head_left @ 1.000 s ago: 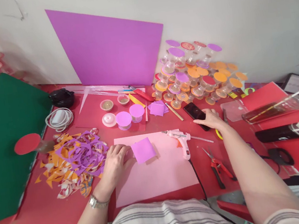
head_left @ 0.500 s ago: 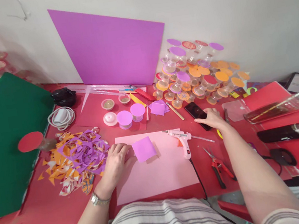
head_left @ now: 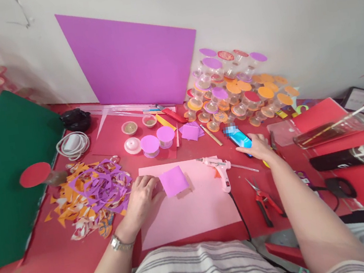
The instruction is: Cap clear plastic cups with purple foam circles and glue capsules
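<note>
My left hand (head_left: 143,195) is over the left part of a pale pink sheet (head_left: 193,216), its fingertips closed at the left edge of a purple square (head_left: 174,181). The square's right side stands slightly off the sheet and casts a shadow. My right hand (head_left: 258,147) grips the lower end of a smartphone (head_left: 240,138) lying on the red table, thumb on one side and fingers on the other. The phone's screen is lit blue. A pink hot glue gun (head_left: 222,171) with a clear glue stick lies on the sheet's right edge, between my hands.
Purple and orange offcuts (head_left: 97,189) are heaped on the left. Red-handled snips (head_left: 265,201) lie near my right forearm. Several hourglass-shaped clear pieces (head_left: 237,92) stand at the back. A black bottle (head_left: 341,158) lies on the right, and a purple board (head_left: 133,57) leans on the wall.
The phone's screen has gone from dark to lit under my right hand. My left hand and the purple square stay where they were. The view has shifted slightly.
</note>
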`<state>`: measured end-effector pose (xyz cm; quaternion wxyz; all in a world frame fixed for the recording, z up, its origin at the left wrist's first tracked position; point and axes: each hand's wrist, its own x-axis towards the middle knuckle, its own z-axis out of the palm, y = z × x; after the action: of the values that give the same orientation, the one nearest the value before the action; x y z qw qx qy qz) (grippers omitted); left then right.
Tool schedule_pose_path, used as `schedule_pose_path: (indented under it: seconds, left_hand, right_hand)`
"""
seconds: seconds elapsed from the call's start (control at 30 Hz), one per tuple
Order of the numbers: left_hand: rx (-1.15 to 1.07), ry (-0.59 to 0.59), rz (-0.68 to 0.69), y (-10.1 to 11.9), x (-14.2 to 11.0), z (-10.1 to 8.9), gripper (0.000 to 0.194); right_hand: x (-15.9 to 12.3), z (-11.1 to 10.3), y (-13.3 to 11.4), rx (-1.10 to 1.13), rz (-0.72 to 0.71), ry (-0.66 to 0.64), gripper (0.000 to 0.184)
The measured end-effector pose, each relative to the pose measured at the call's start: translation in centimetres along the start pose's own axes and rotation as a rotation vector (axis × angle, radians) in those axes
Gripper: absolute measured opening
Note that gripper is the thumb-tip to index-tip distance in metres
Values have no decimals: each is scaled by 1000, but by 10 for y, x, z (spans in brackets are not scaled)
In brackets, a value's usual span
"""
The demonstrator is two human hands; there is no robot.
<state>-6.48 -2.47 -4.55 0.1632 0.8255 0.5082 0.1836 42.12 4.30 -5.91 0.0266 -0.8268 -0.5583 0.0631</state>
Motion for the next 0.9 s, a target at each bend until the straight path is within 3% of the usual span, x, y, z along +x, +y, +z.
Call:
schedule_pose_path:
  seconds: [0.07, 0.2, 0.27, 0.53, 0.9]
  left_hand:
    - [-1, 3, -1, 0, 0, 0, 9]
    - [-3, 18, -7, 0, 0, 0, 9]
    - [-2, 26, -6, 0, 0, 1, 10]
    - [8, 0, 10, -3, 0, 4, 9]
    - [20, 44, 11, 1, -1, -1, 14]
  right_hand:
    - [-1, -3, 2, 23, -13, 19, 84]
    - [-5, -14, 7, 77, -73, 105, 44]
    - [-11, -19, 12, 95, -93, 155, 34]
    - [-34, -13, 20, 99, -173, 188, 30]
    - [14, -4, -19, 113, -249, 208, 47]
